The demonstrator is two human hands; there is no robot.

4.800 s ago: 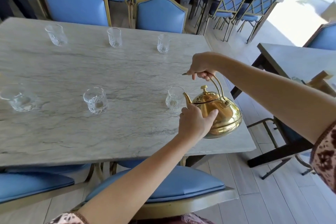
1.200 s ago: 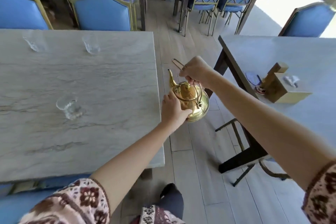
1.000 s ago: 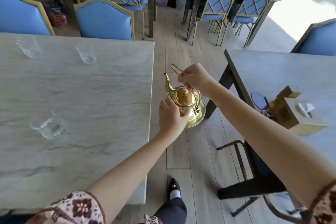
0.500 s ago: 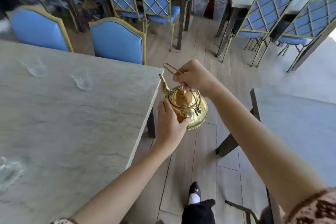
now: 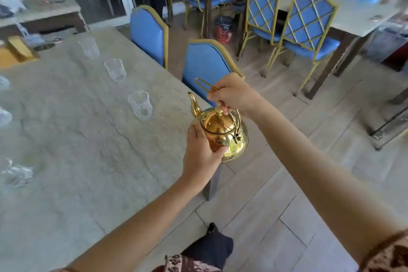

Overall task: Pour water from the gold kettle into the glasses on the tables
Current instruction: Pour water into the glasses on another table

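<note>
While the right hand (image 5: 234,95) curls its fingers round the handle, the gold kettle (image 5: 221,132) hangs upright at the worktop (image 5: 88,139) corner, the left hand (image 5: 202,150) cupping its side, thumb and fingers wrapped against it; the nearest glass (image 5: 140,105) stands just beyond the spout.

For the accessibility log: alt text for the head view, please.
A person holds a gold kettle at the corner of a marble table, right hand gripping its handle, left hand cupping its body. Clear glasses stand on the table, blue chairs beyond.
</note>
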